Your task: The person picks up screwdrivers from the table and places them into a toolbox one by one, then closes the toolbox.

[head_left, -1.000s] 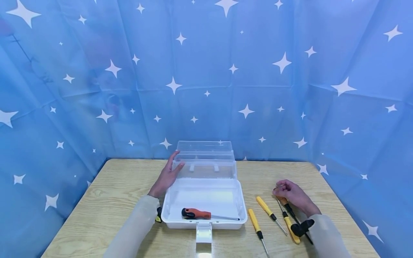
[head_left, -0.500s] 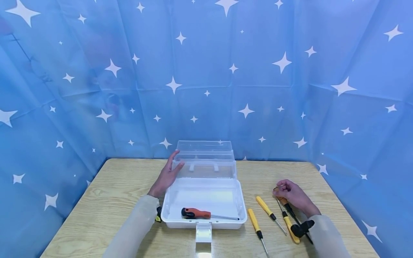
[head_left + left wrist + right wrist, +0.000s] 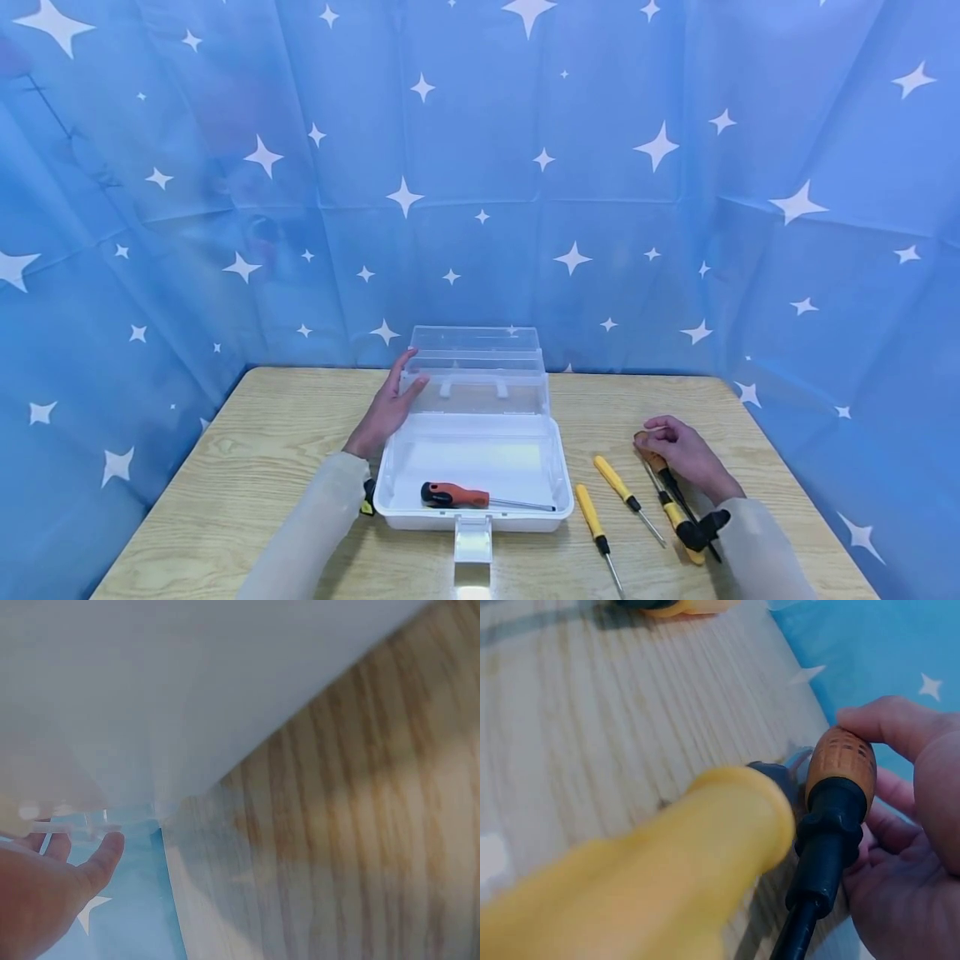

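A white toolbox (image 3: 480, 462) stands with its clear lid (image 3: 487, 392) raised at the back. Inside, near the front wall, lies a red and black screwdriver (image 3: 461, 496). My left hand (image 3: 382, 417) holds the lid's left edge, thumb in front; the left wrist view shows the thumb (image 3: 105, 859) at the clear edge. At the right, my right hand (image 3: 682, 450) pinches the orange-brown end of a black-shafted screwdriver (image 3: 840, 769), thumb on the butt. A yellow screwdriver (image 3: 667, 500) lies alongside, its handle toward me, partly under the wrist.
Two more yellow-handled screwdrivers, a nearer one (image 3: 590, 510) and a farther one (image 3: 615, 479), lie between the toolbox and my right hand. The toolbox latch (image 3: 473, 542) hangs forward. A starred blue curtain (image 3: 480, 167) rises behind the wooden table (image 3: 300, 417).
The yellow screwdriver's handle under my right wrist has shifted slightly right, and the black shaft's tip slightly up and left. My left hand and the toolbox stay as they were.
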### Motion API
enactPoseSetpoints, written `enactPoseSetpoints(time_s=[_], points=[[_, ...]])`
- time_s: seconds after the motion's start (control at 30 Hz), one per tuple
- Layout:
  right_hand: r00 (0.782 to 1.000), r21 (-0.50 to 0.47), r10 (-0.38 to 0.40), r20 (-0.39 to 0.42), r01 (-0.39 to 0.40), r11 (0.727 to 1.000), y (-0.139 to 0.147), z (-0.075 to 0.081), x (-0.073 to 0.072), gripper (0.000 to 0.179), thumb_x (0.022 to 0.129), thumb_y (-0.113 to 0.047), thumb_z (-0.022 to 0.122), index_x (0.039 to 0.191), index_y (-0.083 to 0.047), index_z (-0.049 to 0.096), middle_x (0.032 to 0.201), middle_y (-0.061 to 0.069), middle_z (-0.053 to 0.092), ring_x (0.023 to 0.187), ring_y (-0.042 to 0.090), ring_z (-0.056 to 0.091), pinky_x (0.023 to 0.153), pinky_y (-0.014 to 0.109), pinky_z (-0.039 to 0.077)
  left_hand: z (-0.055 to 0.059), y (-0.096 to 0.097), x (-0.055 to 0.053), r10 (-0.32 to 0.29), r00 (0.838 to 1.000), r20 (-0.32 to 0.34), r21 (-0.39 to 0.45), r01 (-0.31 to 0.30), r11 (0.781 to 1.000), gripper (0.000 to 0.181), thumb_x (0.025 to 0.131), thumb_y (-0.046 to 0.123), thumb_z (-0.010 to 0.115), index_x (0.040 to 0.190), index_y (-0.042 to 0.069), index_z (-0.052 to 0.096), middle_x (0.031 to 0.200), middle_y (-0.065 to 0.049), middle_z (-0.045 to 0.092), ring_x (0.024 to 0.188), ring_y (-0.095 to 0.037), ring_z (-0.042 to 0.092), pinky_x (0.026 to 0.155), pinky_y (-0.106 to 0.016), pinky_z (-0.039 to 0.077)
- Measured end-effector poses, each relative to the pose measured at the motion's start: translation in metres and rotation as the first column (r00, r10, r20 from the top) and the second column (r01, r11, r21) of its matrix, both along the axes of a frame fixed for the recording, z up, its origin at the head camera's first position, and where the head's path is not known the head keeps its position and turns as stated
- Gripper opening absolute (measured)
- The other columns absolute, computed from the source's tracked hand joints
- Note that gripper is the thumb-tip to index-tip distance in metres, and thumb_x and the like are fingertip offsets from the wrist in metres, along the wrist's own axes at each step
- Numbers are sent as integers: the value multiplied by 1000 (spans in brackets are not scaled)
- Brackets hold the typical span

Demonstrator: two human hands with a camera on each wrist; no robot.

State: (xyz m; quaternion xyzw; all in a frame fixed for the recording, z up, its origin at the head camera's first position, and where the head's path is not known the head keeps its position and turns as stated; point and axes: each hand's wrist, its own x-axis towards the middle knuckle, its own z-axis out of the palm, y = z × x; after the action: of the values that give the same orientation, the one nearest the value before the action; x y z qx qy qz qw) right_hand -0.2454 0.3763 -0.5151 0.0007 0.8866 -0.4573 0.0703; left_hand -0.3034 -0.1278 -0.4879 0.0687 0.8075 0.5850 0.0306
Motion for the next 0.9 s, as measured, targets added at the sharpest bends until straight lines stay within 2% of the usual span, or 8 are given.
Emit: enactPoseSetpoints(time_s=[0.13,0.23,0.27,0.37,0.47,0.77,0.9], points=[[1000,28,0,-1,0,1000,1,1,-1,49,99,-37,61,130,0,51,111,13,62,92,19,58,69,30,49,1,0,1,-7,1000,3,10,7,1000,69,94,64,51,152,50,18,166,-3,12,148,-39,25,110,-67,30],[1000,37,6,-10,-5,999,3,3,-1,48,101,-36,58,131,0,51,115,13,61,96,18,58,72,29,51,15,1,8,-23,999,33,19,22,1000,68,98,57,51,155,44,16,166,-7,12,147,-41,25,109,-66,32],[1000,37,3,-13,-2,999,3,4,-1,48,101,-37,57,131,0,51,116,13,61,97,17,58,73,29,51,15,1,8,-26,999,39,20,25,999,69,98,57,51,156,43,16,166,-8,12,147,-41,25,109,-66,33],[1000,39,4,-29,-3,999,4,8,-1,49,102,-39,55,132,-1,51,119,13,59,100,17,58,75,27,52,14,1,8,-24,999,39,17,23,1000,69,97,58,50,155,44,16,166,-8,12,147,-41,25,108,-67,33],[999,34,6,-41,-5,999,3,10,0,51,101,-43,55,133,-3,50,120,14,59,104,19,58,76,27,52,0,0,1,-15,1000,7,15,15,1000,70,93,67,50,152,50,17,166,-5,12,147,-40,26,108,-67,33],[998,-63,48,-43,-51,997,3,7,-2,50,105,-35,50,140,-1,42,127,19,56,102,18,61,78,27,53,1,1,2,-17,1000,3,33,17,999,71,92,67,51,153,49,17,166,-5,12,147,-40,26,107,-65,35],[997,-96,63,-42,-67,993,2,5,-4,48,107,-33,45,140,1,40,128,21,54,101,18,61,78,27,54,1,0,1,-18,1000,-6,29,18,999,71,93,66,51,153,49,17,166,-3,10,148,-39,25,109,-66,32]])
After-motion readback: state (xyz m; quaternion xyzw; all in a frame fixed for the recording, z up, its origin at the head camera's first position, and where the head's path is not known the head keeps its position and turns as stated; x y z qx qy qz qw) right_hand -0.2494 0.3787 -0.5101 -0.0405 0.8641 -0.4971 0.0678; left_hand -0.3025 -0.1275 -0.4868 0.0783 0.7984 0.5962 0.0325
